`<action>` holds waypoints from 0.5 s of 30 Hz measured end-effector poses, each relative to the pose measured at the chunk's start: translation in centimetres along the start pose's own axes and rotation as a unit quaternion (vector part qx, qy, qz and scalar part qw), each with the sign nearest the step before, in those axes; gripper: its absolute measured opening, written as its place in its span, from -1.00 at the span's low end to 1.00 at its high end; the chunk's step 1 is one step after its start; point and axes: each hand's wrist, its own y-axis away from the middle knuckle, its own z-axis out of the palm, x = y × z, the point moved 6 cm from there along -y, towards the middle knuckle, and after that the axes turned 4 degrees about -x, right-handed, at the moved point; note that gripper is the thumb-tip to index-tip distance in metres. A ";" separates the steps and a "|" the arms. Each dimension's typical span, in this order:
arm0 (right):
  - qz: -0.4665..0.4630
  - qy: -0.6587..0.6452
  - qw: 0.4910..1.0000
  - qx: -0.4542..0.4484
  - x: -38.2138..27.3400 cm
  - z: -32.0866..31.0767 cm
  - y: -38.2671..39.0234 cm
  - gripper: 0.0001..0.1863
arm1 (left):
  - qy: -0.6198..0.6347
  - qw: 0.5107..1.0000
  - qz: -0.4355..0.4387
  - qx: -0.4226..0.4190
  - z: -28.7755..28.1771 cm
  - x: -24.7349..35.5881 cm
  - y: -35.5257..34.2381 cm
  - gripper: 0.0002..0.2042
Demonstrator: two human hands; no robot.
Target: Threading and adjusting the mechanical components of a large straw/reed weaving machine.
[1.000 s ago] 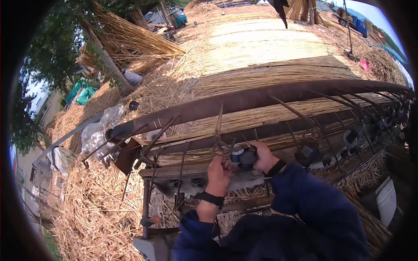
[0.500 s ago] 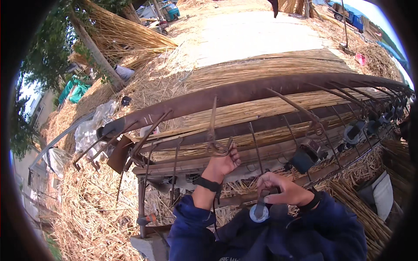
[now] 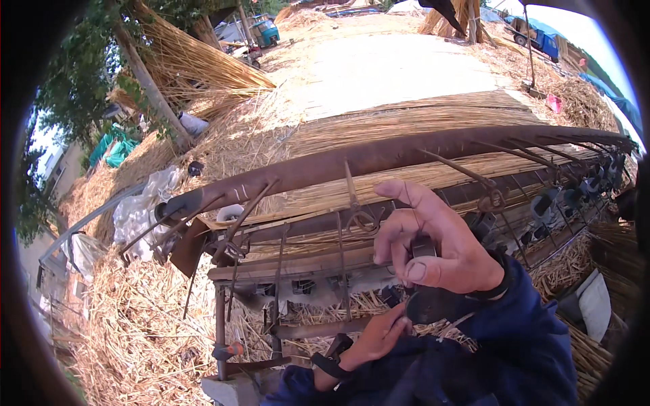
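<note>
My right hand [image 3: 433, 247] is raised close to the camera in front of a rusty metal weaving frame [image 3: 406, 152]. Its thumb and fingers pinch a small dark grey piece [image 3: 424, 247]. My left hand [image 3: 376, 335], with a black band on the wrist, sits lower, below the frame. Its fingertips are closed on a dark round object [image 3: 433, 304] just under my right palm. A bent wire hook [image 3: 359, 216] hangs from the frame just left of my right hand. Both sleeves are dark blue.
A woven straw mat [image 3: 420, 115] lies over the frame and runs away from me. Thin metal rods [image 3: 233, 216] slant down from the long bar. Loose straw [image 3: 135, 325] covers the ground at left. Straw bundles [image 3: 196, 64], a tree trunk [image 3: 145, 81] and white sacks [image 3: 139, 210] stand beyond.
My right hand has risen from my lap to in front of the frame. My left hand has dropped from the hook to the dark round object. The view has tilted slightly.
</note>
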 end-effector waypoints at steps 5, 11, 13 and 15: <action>0.042 0.180 0.962 -0.200 2.3 1.1 1.6 -0.47 | -0.313 0.945 -0.039 0.082 -0.2 -9.1 2.9 -0.69; 0.182 -0.060 0.975 0.112 10.5 -0.7 9.5 -0.52 | -0.325 0.910 -0.257 0.017 -0.3 -22.2 7.1 -0.71; 0.227 -0.032 0.966 0.123 12.7 -0.6 11.6 -0.60 | -0.410 0.896 -0.146 0.094 -2.3 -20.7 7.6 -0.63; 0.262 0.000 0.950 0.173 12.3 -0.9 14.4 -0.66 | -0.348 0.909 -0.056 0.224 -6.1 -16.8 4.4 -0.54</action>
